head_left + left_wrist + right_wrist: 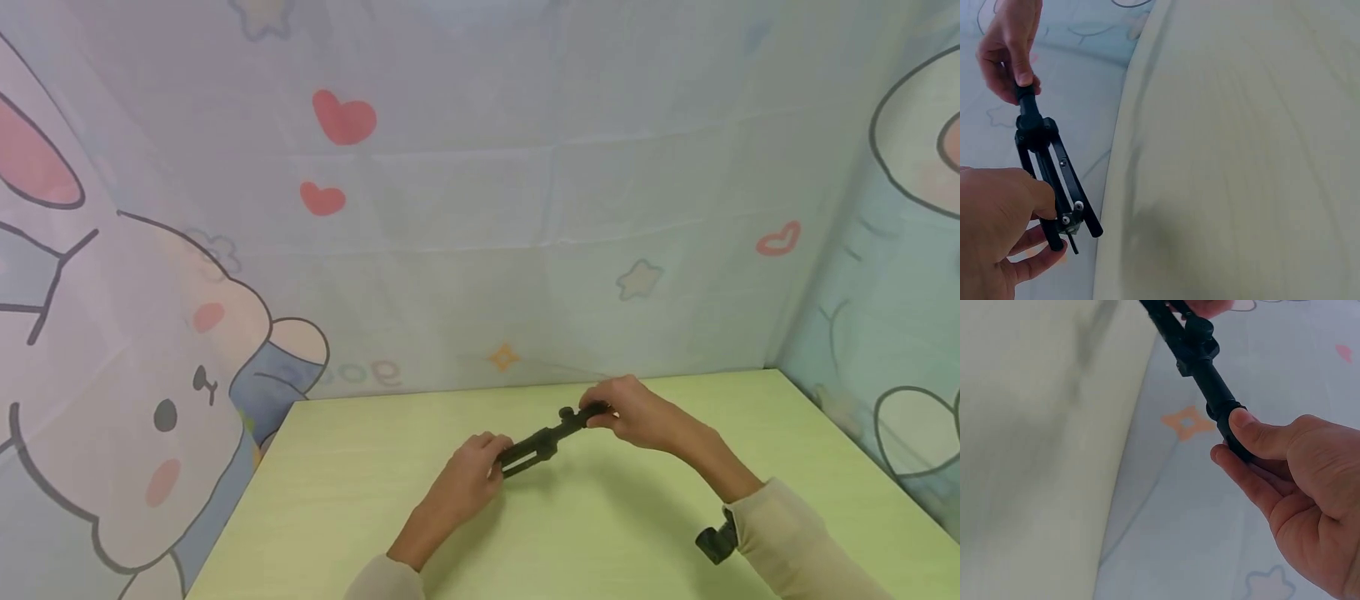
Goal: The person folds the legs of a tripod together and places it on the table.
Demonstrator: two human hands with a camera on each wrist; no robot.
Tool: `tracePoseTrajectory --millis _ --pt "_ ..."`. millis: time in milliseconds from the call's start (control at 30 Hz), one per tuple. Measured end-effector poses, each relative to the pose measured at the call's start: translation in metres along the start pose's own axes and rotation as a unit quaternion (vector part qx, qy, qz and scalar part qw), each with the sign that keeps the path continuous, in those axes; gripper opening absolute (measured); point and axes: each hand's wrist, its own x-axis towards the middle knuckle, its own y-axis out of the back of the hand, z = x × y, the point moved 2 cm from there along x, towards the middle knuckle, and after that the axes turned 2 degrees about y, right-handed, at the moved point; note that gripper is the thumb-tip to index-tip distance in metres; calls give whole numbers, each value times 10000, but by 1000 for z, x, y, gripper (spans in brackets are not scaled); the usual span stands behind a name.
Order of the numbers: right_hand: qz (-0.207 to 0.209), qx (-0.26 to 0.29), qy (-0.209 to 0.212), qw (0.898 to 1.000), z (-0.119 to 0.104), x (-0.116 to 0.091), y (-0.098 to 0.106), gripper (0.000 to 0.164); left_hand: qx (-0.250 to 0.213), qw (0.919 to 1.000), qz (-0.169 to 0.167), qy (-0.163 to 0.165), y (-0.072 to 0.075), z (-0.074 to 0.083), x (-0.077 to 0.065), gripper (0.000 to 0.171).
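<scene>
A black mini tripod (550,439) is held above the table between both hands, tilted up toward the right in the head view. My left hand (465,479) grips its leg end, thumb and fingers round the legs. In the left wrist view the tripod's legs (1071,181) lie almost together, with small screws near their ends. My right hand (637,414) pinches the opposite end, the tip partly hidden by the fingers. The right wrist view shows thumb and fingers on the black shaft (1211,384), below a round knob (1199,329).
The pale yellow-green table (337,483) lies beneath the hands. A printed cloth (465,217) with hearts, stars and a rabbit rises behind it and at both sides. A small black camera (716,543) sits at the right wrist by the sleeve.
</scene>
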Motion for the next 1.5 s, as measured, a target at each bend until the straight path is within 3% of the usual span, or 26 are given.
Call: tracePoseTrajectory --millis 167,433,733,933,1500 --pt "-190 -80 -36 9998 2 -6 -10 11 469 9980 -416 -7 8 -1 2 34" --pt "-520 -163 -123 9984 11 -12 -35 12 1100 9915 -631 -296 10 -8 2 35" --pt "-490 -160 -51 9987 26 -15 -59 11 1556 9811 -1078 -397 8 -13 2 37" --pt "-532 -33 33 9986 30 -13 -68 8 1625 9786 -1196 -412 7 -19 2 38" --pt "-472 -34 -222 9986 41 -13 -88 12 1683 9740 -1451 -441 -1 -28 3 38"
